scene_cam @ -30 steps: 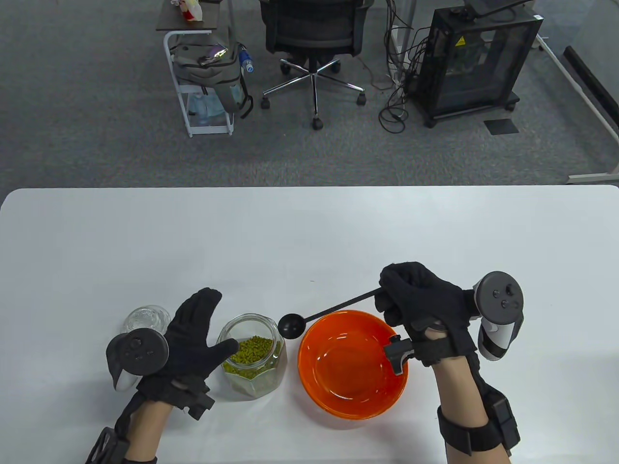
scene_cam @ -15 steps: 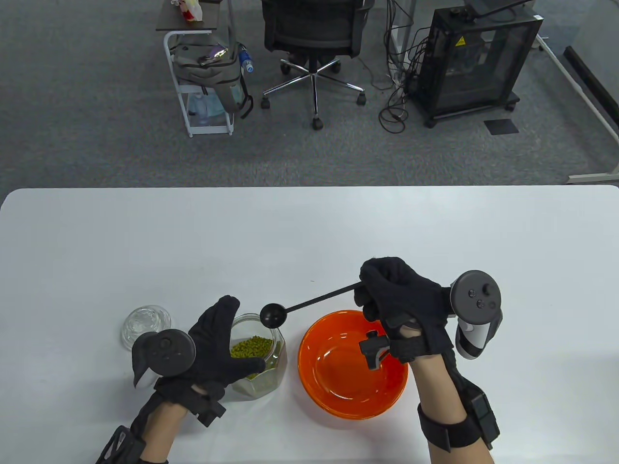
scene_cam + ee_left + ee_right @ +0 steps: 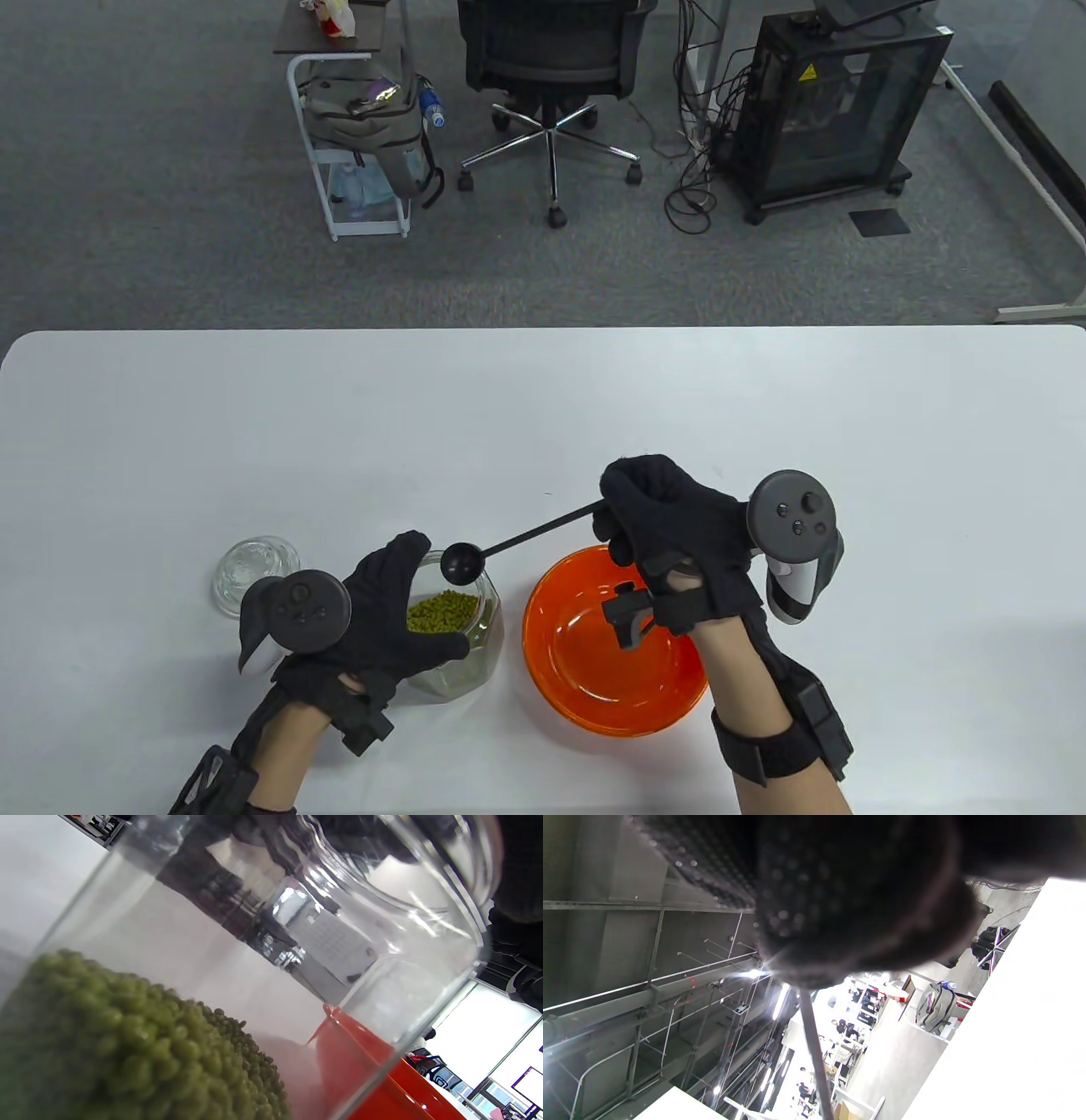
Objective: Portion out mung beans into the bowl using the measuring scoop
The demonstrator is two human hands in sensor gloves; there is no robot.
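Glass jar (image 3: 450, 628) w/ mung beans (image 3: 441, 611) is gripped by the left hand (image 3: 386, 611), fingers and thumb wrapped round its sides. Black measuring scoop (image 3: 462, 563) is held by its handle in the right hand (image 3: 670, 531), grip clenched on it; scoop cup is poised over the jar mouth at approx. 12 o'clock of the opening, no beans seen in it. Orange bowl (image 3: 615, 709) sits on the counter (image 3: 543, 407) just beside the jar at 3 o'clock, no beans seen inside. Glass lid (image 3: 246, 569) lies at the jar's 9 o'clock.
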